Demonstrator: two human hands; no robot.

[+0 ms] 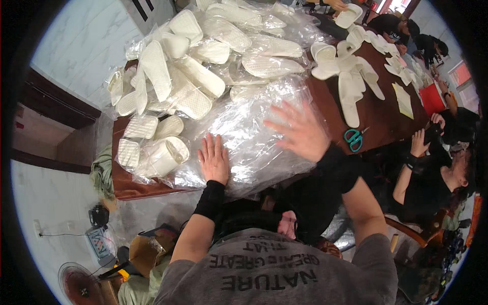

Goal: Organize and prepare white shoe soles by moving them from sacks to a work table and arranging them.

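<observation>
My left hand [214, 161] lies flat with fingers extended on a stack of clear plastic bags [241, 132] at the table's near edge. Over the right part of that plastic is my right hand [304, 133], its fingers spread and slightly blurred; whether it touches the film I cannot tell. Neither hand holds anything. Beside my left hand, a wrapped pair of white slippers [161, 156] rests at the table's left corner. Beyond the plastic rises a large heap of white slippers [195, 81], many in clear bags.
Teal-handled scissors [354, 140] lie right of the plastic on the brown table [325, 99]. Unwrapped white slippers [349, 84] and a yellowish paper sheet [403, 100] are farther right. Co-workers sit along the right side, one holding a dark phone-like object [433, 133]. A fan [81, 287] stands lower left.
</observation>
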